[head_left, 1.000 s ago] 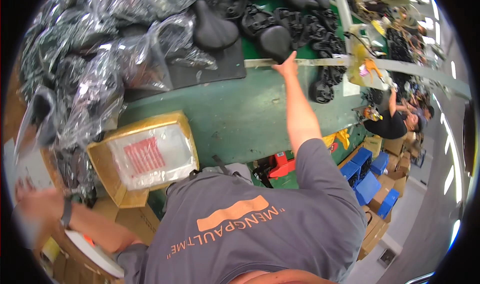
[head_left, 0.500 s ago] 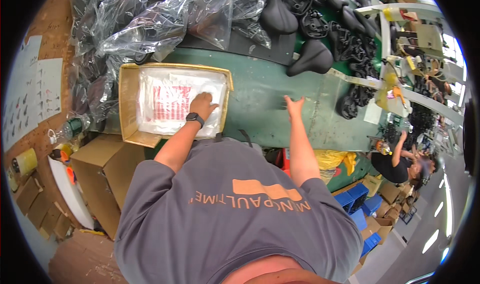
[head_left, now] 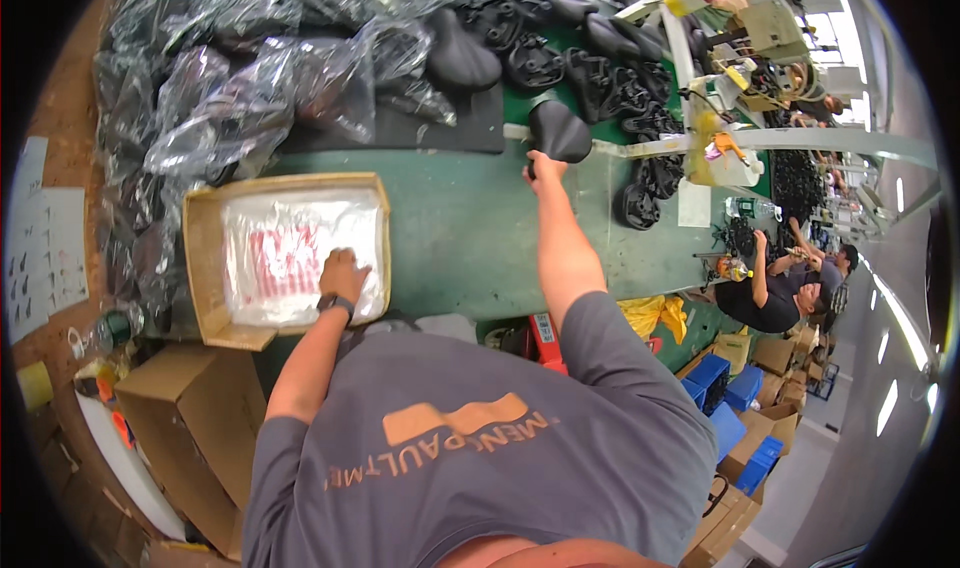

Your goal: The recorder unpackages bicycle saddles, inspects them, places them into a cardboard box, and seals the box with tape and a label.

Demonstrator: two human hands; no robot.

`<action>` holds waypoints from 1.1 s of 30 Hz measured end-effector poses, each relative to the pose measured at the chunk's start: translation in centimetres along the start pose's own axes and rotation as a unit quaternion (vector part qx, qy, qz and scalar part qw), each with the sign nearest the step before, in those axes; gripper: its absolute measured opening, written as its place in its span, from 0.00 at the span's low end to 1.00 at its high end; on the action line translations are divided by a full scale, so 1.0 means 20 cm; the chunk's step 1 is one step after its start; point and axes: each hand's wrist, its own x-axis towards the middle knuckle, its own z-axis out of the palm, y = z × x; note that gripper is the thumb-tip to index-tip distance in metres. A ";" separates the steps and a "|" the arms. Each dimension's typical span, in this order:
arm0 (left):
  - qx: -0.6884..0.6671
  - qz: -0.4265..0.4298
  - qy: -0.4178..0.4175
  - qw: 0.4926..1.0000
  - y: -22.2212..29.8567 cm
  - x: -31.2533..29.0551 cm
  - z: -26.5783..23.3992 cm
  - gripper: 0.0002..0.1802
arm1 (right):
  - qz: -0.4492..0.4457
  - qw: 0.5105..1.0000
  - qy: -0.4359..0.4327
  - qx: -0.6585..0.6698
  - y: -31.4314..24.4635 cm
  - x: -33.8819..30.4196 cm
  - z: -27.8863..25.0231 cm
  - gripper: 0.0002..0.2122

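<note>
A black bicycle saddle is held by its narrow end in my right hand, whose fingers are wrapped round it at the far side of the bench. My left hand, with a dark watch on the wrist, rests on a stack of clear plastic bags with red print. Its fingers lie spread over the bags, the thumb out to the side. The stack fills an open cardboard box at the bench's near left.
Saddles wrapped in clear plastic crowd the back left of the green bench. Bare black saddles and saddle parts lie behind and to the right. A pale metal rail crosses at right. Co-workers sit farther right.
My right hand has reached away from me and closed on the saddle, which has turned. My left hand stays on the bags. The whole view has shifted.
</note>
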 end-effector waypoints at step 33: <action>-0.300 -0.137 0.240 0.913 -0.37 -0.16 -0.14 0.16 | -0.403 0.798 -0.346 -0.285 1.24 -1.86 0.07 0.43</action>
